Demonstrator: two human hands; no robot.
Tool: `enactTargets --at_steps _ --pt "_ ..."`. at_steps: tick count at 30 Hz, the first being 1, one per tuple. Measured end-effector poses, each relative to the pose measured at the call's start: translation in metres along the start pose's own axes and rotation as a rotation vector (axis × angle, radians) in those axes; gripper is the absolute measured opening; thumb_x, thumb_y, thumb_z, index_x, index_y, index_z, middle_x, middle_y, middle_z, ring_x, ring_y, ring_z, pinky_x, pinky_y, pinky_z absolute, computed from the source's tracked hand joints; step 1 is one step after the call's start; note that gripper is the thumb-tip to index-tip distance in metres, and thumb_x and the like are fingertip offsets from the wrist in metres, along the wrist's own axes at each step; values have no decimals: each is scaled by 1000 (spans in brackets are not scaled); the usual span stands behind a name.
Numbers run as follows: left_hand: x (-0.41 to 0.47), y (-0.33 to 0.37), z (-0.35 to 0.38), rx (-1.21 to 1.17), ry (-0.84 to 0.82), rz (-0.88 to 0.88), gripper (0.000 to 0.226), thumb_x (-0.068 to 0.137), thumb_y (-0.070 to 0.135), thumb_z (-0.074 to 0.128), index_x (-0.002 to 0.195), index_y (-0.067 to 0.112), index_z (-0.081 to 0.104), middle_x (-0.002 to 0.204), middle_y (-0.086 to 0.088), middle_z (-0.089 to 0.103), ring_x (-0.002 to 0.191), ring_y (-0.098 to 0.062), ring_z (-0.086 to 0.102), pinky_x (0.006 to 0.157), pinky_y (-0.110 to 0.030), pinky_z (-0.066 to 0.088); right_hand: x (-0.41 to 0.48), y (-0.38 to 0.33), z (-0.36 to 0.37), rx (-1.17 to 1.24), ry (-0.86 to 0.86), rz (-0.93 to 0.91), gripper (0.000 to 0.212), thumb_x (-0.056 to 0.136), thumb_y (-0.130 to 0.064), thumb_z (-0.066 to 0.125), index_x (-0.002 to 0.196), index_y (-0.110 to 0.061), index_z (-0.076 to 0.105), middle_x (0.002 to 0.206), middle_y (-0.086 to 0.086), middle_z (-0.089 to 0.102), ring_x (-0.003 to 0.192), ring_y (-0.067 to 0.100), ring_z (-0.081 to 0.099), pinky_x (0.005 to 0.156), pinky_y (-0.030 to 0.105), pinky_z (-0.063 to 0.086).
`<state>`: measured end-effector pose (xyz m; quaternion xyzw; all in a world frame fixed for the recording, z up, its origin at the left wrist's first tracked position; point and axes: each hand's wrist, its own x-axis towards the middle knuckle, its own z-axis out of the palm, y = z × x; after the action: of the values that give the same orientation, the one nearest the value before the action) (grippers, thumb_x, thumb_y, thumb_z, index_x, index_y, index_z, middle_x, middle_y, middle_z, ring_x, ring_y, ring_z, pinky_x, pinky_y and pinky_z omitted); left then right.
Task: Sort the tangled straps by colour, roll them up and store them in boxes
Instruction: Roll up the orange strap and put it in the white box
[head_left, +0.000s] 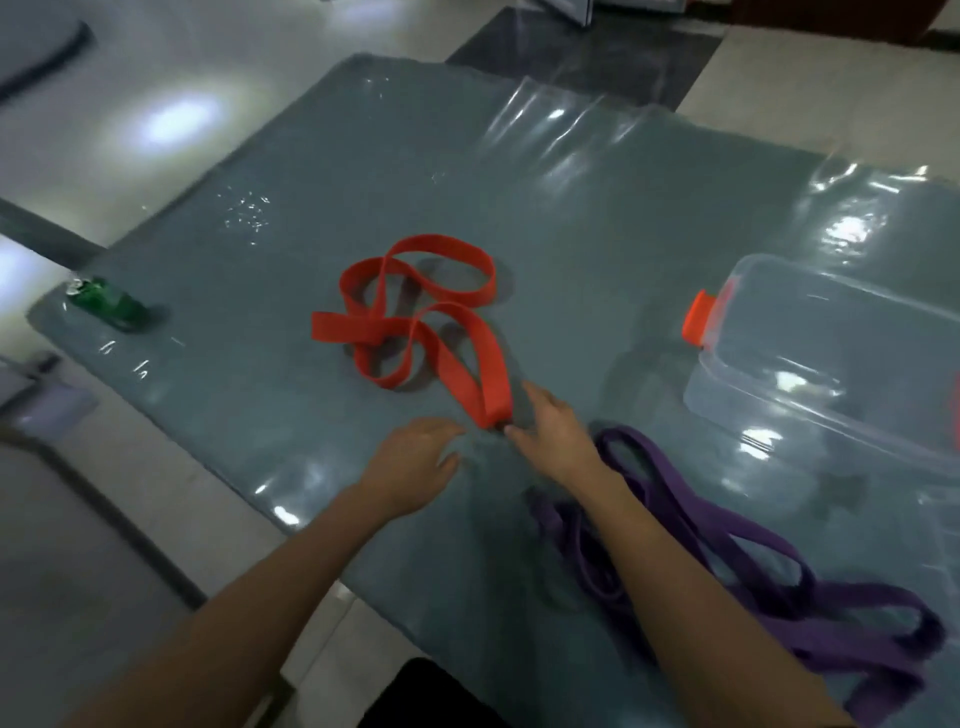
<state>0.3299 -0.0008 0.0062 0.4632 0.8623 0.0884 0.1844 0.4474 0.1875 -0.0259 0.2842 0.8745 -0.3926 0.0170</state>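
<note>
Red webbing, flat and matte, makes up the red strap (485, 371), which lies in loose crossing loops in the middle of the bench (337, 171). Its near end is a folded loop that points toward the person. The right hand (553, 441) reaches to that end with its fingers stretched forward and its thumb tip touching the fold. The blur hides whether the thumb and fingers actually pinch the strap or only rest against it. The left hand (415, 457) lies palm down with relaxed, slightly spread fingers, just beside the same end and apart from it, holding nothing. The two hands are close together but do not touch.

A purple strap (841, 634) of the same flat woven kind sprawls in a long tangle along the near right part of the bench. It passes under the right forearm and lies well apart from the red one.

Beyond it to the right lies a clear box (810, 364) of glossy see-through plastic with rounded corners and an orange-red latch (698, 317) on its left end.

The bench top is grey-green and covered by a wrinkled transparent film (597, 135) that catches bright glare. At the far left corner a small green can (106, 303) with a silvery top lies on its side. Pale shiny floor tiles (171, 119) surround the bench.
</note>
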Motion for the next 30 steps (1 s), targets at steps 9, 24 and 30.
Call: enactTargets --at_steps 9,24,30 --pt "48 -76 -30 -46 99 101 55 94 21 64 147 16 50 151 -3 50 144 -23 40 117 -40 32 56 -38 41 -165 -88 166 78 85 -19 71 150 -6 29 143 22 44 124 41 53 102 41 44" --pt "139 -197 -61 355 -50 259 99 77 67 53 157 15 24 151 -3 41 136 -24 38 108 -45 32 86 -112 42 -372 45 333 53 92 -12 56 144 -12 44 145 12 45 125 35 52 102 42 45" --pt "145 -205 -52 303 -32 165 98 73 71 51 151 14 35 142 -7 47 127 -27 47 100 -49 32 121 -127 67 -645 21 452 82 86 -43 67 150 -13 26 154 7 35 143 32 32 112 49 32"
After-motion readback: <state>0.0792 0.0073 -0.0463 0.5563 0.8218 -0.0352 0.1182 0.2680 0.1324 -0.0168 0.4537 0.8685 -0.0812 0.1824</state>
